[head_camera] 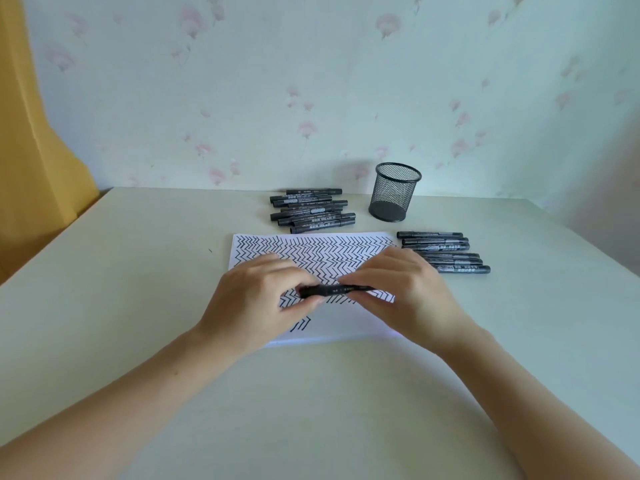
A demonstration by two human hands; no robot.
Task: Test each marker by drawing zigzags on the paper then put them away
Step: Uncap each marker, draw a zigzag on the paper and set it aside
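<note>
A white paper [332, 327] covered with rows of black zigzags lies in the middle of the table. Just above it I hold one black marker [334, 290] level between both hands. My left hand [256, 299] pinches its left end, where the cap sits, and my right hand [405, 292] grips the barrel. Whether the cap is fully on cannot be told. Several black markers [311, 211] lie piled behind the paper. Another group of several markers [446, 252] lies to the right of the paper.
A black mesh pen cup [394, 192] stands upright near the wall, between the two marker groups, and looks empty. The pale table [138, 271] runs to a flowered wall. A yellow curtain [31, 150] hangs at the left.
</note>
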